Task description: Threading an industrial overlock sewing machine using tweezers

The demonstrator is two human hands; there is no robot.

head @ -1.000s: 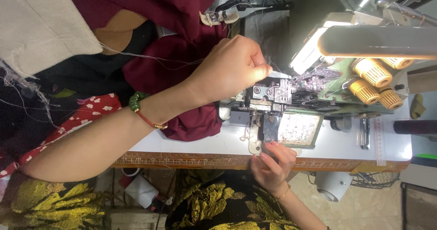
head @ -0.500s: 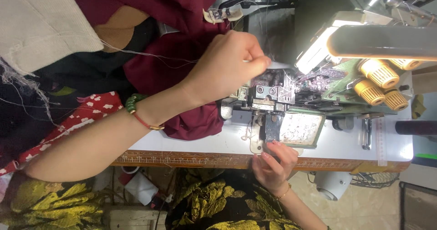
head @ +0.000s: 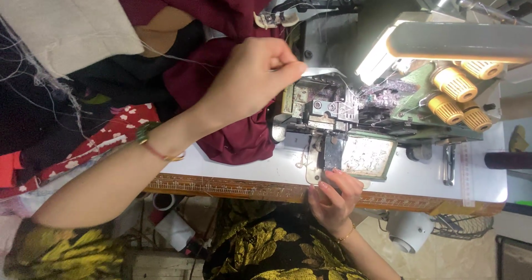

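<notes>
Two hands at the overlock machine here. The left hand has pulled back since a second ago: its fingertips were right over the presser-foot area and now sit off toward 9 o'clock of it, so the needle parts are uncovered and lit again. Thumb and forefinger are pinched tight together. It may be thread, but I honestly can't tell what's between them. The maroon fabric is bunched under that wrist, at 9 o'clock of the machine on the white table. The right hand has barely moved, down at 6 o'clock by the table edge, with its fingers loosely curled, touching the metal plate and clamping nothing. The yellow tension knobs sit at 3 o'clock.
</notes>
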